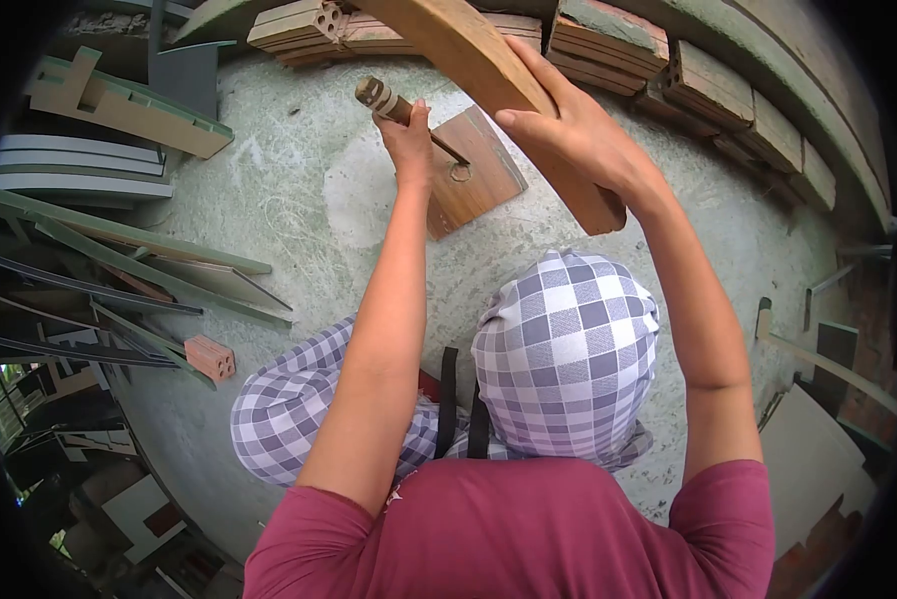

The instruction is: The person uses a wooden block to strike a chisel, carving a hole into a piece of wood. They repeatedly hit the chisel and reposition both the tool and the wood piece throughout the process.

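My left hand (406, 140) is closed around the chisel (388, 102), its tip at the board (476, 172) on the floor (328, 270). My right hand (593, 140) grips the wooden block (508, 90).

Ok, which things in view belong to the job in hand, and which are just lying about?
In the job, it seems:
- wooden-handled tool, in the left hand, its tip at the board
- thick timber, in the right hand
- flat wooden board on the floor

Probably just lying about:
- stacked bricks
- lone brick
- curved strips
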`<state>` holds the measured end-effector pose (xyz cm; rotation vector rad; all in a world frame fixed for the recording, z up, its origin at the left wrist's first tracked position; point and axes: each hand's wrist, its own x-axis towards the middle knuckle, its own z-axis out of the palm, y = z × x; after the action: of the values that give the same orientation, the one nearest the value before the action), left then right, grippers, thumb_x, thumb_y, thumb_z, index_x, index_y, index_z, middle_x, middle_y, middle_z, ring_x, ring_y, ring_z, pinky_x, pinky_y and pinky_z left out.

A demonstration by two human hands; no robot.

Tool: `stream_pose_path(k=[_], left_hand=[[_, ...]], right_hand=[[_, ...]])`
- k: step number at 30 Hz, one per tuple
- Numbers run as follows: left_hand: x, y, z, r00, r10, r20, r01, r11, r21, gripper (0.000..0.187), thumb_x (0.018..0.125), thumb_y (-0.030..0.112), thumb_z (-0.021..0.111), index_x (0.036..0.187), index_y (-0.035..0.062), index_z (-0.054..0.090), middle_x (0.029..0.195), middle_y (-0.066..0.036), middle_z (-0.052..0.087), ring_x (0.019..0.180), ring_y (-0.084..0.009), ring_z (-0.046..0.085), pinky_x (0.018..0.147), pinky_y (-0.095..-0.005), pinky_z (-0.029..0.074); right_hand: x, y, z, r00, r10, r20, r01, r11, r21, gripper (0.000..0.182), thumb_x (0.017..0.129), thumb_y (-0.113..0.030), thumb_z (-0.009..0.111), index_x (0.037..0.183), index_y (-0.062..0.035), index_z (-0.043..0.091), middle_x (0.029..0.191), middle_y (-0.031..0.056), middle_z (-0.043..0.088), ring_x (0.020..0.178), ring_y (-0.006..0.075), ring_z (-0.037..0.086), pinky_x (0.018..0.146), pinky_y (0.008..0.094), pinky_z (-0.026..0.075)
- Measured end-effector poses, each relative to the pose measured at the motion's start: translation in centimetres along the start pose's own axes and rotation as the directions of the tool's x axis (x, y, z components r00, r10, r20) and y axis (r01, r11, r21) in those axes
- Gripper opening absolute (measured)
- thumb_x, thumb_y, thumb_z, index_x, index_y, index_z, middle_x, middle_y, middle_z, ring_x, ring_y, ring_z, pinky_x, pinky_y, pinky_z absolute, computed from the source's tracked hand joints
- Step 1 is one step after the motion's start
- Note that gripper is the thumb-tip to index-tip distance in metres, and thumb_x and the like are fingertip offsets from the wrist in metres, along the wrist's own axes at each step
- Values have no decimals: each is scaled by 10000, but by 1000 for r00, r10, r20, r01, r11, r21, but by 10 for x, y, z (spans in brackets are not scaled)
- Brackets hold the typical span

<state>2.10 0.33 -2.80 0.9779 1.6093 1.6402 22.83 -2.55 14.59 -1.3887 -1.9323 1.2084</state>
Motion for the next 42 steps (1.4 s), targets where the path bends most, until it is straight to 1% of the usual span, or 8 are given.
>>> stream_pose_path(k=[8, 13, 19, 21, 24, 34, 40, 42], left_hand=[[19, -5, 6, 999, -41, 26, 39, 996, 78, 476, 818, 130, 637, 1153, -42, 347, 930, -176, 564, 805, -272, 616, 765, -350, 468], [15, -24, 5, 957, 53, -285, -31, 996, 82, 446, 847, 81, 597, 1159, -29, 297, 1024, -151, 490, 852, -214, 604, 743, -314, 511], [4, -12, 5, 951, 35, -307, -19, 998, 53, 458, 859, 91, 588, 1184, -15, 284, 1041, -160, 479, 886, -218, 584, 780, -335, 506], [3, -6, 6, 951, 6, -308, 6, 999, 38, 461, 861, 126, 589, 1187, -17, 296, 1058, -179, 485, 928, -267, 558, 818, -383, 458], [0, 1, 6, 951, -21, -310, 35, 999, 39, 470, 863, 160, 589, 1193, -18, 306, 1081, -198, 488, 975, -315, 532, 859, -432, 411], [-10, 13, 6, 951, 30, -308, 25, 984, 175, 505, 860, 165, 587, 1221, -21, 287, 1104, -199, 477, 965, -308, 540, 873, -427, 416], [-23, 26, 16, 956, -20, -294, 51, 994, 98, 521, 816, 141, 593, 1216, -55, 322, 1080, -181, 503, 957, -282, 538, 869, -392, 414], [-26, 31, 17, 961, -40, -275, 66, 994, 85, 522, 810, 137, 586, 1217, -59, 325, 1073, -182, 510, 951, -281, 543, 865, -392, 416]], right_hand=[[-51, 11, -8, 983, 111, -143, -92, 987, 133, 855, 683, -407, 617, 1443, -218, 275, 1312, 242, 466, 1205, 368, 472, 990, 418, 377], [-73, 23, -14, 956, 200, -217, -161, 970, 183, 869, 696, -478, 631, 1441, -194, 286, 1351, 218, 429, 1241, 351, 432, 1005, 438, 355], [-71, 28, -12, 948, 216, -232, -170, 964, 203, 893, 700, -530, 636, 1442, -176, 290, 1386, 196, 397, 1261, 323, 414, 1025, 424, 325], [-67, 28, -8, 936, 203, -287, -162, 974, 158, 919, 619, -528, 652, 1423, -224, 326, 1299, 248, 476, 1190, 407, 480, 941, 528, 413], [-64, 26, -5, 940, 211, -269, -177, 973, 145, 911, 611, -508, 649, 1421, -243, 327, 1292, 252, 480, 1180, 418, 485, 929, 542, 420], [-59, 18, -5, 955, 170, -243, -137, 980, 144, 865, 649, -458, 643, 1424, -252, 318, 1292, 240, 484, 1184, 408, 483, 961, 501, 409], [-22, -32, -22, 971, -106, -216, 99, 994, -42, 800, 724, -466, 631, 1413, -176, 347, 1218, 235, 538, 1089, 324, 554, 916, 411, 434], [-9, -69, -25, 841, -480, -251, 404, 864, -300, 822, 760, -412, 528, 1438, -65, 220, 1027, 274, 605, 861, 352, 610, 762, 415, 490]])
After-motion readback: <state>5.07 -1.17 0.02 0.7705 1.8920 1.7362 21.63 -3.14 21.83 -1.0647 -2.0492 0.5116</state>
